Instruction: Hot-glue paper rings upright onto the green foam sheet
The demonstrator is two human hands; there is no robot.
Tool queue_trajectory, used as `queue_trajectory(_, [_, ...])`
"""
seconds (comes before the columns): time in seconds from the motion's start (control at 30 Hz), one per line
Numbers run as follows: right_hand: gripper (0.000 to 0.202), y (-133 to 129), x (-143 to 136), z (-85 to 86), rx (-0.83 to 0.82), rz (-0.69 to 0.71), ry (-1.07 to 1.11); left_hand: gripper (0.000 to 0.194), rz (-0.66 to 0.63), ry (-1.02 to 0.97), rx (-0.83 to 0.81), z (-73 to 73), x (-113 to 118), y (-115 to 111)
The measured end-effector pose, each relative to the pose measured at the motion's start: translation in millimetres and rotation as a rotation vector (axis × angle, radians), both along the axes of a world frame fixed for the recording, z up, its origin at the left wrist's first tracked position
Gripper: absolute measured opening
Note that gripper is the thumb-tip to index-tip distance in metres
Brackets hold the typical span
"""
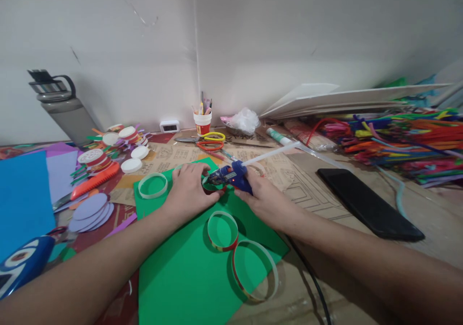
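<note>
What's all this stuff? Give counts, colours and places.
Glue gun: one, blue, centre
Green sheet: one, centre
Rings: three clearly visible, pale, centre
Phone: one, black, right
Bottle: one, grey, left
Blue sheet: one, left
Discs: several, lilac, left
Cutter: one, orange, left
Patterned object: one, blue, left
Lids: two, white, left
Tubs: several, red-white, left
Cup: one, red-white, back
Device: one, white, back
Scissors: unclear number, yellow-red, back
Bag: one, whitish, back
Fuzzy sticks: many, mixed, right
Boards: several, white, right
Left hand: one, centre
Right hand: one, on glue gun

Both arms fwd, hands close tog.
L hand point(190, 190) palm down, fingers curled; R hand point(262, 197) in closed grip, wrist angled inward
</note>
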State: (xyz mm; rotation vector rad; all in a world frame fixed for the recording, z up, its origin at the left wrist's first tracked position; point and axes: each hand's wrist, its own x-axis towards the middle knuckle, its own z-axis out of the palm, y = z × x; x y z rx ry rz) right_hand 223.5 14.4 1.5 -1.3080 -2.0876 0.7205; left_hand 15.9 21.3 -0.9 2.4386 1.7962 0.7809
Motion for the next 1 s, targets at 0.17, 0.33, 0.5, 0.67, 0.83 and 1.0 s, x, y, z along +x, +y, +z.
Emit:
queue_trajectory(0.17, [0.042,-0.3,-0.1,-0.1,0.009,-0.005,0.016,0.05,0.002,0.004,0.003,0.2,0.2,-0.1])
queue_trajectory(0.33, [0.044,-0.7,-0.6,0.3,0.018,-0.015,0.011,0.048,-0.009,0.001,0.015,0.5,0.1,-0.8])
queue_trajectory(0.5, [0.044,-1.4,-0.2,1.4,0.018,-0.008,0.024,0.048,-0.001,0.009,0.006,1.1,0.5,-1.4])
queue_trajectory(0.67, [0.041,-1.6,-0.4,2.1,-0.004,-0.004,0.014,0.05,-0.003,0.013,0.0,1.3,0.3,-1.2])
queue_trajectory(0.83, [0.042,-2.1,-0.8,2.5,-0.017,0.007,0.015,0.048,-0.009,0.012,0.005,0.5,-0.1,-1.0])
queue_trajectory(1.0, [0.044,-2.2,-0.5,2.5,-0.016,-0.012,0.015,0.048,-0.016,0.007,0.023,0.1,0.3,-0.8])
